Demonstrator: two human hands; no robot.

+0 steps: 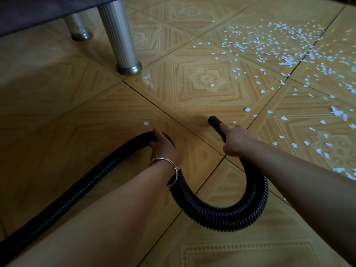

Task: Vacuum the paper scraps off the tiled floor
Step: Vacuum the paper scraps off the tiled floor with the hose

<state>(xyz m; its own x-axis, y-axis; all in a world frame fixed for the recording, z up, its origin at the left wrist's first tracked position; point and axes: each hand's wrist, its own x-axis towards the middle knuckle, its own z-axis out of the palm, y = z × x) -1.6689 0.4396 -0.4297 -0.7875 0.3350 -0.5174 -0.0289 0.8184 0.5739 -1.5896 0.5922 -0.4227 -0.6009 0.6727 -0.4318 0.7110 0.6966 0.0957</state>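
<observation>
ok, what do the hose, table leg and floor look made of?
Hose: black, ribbed, bending in a loop, so likely flexible plastic, dull sheen. Table leg: silvery, fluted, with highlights, probably brushed metal. Floor: patterned tan tiles with dark joints and a glare patch, likely glazed ceramic.

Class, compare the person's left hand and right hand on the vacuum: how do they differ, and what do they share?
The left hand grips the ribbed hose; the right hand grips the smooth nozzle. The left wrist wears a metal bangle; the right wrist is bare. The right hand lies nearer the paper scraps than the left hand. Each stretches an index finger along what it grips.
</observation>
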